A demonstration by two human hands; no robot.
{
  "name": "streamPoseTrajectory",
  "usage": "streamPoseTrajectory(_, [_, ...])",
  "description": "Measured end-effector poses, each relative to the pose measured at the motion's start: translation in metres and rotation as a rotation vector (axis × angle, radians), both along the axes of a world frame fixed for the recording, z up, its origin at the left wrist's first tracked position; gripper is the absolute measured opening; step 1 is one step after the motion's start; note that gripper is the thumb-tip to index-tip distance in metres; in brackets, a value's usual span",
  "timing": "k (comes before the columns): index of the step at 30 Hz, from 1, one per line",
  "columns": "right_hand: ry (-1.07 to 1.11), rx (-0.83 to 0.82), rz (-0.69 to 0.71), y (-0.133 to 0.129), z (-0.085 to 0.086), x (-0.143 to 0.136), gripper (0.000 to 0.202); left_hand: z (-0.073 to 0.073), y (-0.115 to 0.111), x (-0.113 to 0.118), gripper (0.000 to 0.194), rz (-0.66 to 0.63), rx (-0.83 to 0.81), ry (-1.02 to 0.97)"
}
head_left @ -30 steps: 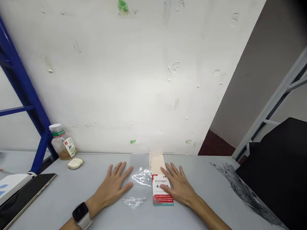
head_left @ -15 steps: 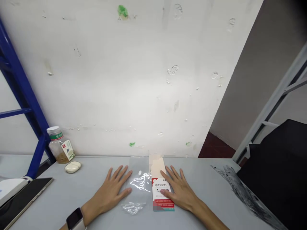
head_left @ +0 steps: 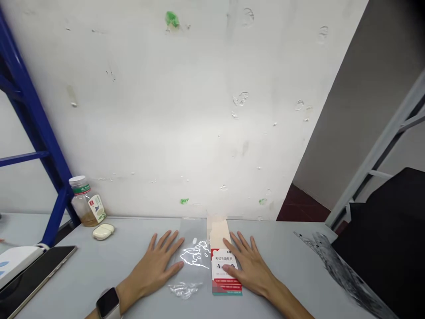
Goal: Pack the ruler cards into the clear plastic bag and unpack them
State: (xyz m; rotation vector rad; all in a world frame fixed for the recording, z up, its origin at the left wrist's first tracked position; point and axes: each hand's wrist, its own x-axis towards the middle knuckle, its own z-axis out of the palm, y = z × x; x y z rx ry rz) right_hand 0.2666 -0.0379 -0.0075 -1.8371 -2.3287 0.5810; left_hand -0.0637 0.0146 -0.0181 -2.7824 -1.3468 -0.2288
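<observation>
My left hand (head_left: 160, 261) lies flat on the grey table, fingers spread, with its fingertips at the left edge of a clear plastic sleeve (head_left: 194, 274). The sleeve is flat and shiny, crumpled at its near end. To the right of it is a red and white printed card packet (head_left: 219, 280) with Chinese text and a cream upper part (head_left: 219, 235). My right hand (head_left: 249, 263) rests palm down with fingers spread, its thumb and index finger over the packet's right edge. Neither hand grips anything. Part of the packet's print is hidden under the thumb.
At the back left stand a clear jar (head_left: 86, 204) with a white lid and a cream oval case (head_left: 103, 231). A dark tablet-like device (head_left: 36, 279) lies at left beside a white device (head_left: 20, 261). A black chair-like shape (head_left: 388, 239) and dark crumpled plastic (head_left: 338, 266) are at right.
The view has shifted slightly, so everything appears a little further right. Both hands keep their flat, spread pose in the same places on the table.
</observation>
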Motion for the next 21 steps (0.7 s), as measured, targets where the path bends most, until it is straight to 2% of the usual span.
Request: streamPoseTrajectory(21, [0.032,0.003,-0.003,-0.0002,0.0003,0.0012,0.076,-0.0004,0.0038,-0.005,0.061,-0.021,-0.027,-0.009])
